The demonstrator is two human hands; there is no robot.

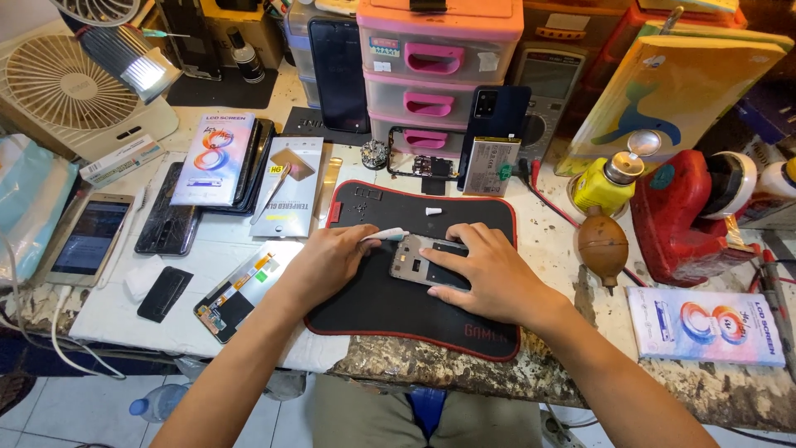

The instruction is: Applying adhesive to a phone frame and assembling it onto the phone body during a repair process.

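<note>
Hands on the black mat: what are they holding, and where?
The left hand pinches a small white tool by its near end. The right hand presses flat on the grey phone frame, covering its right side.

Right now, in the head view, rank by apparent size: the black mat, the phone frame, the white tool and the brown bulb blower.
1. Black mat
2. Phone frame
3. Brown bulb blower, though it looks close to the frame, which the right hand partly covers
4. White tool, in the left hand
</note>
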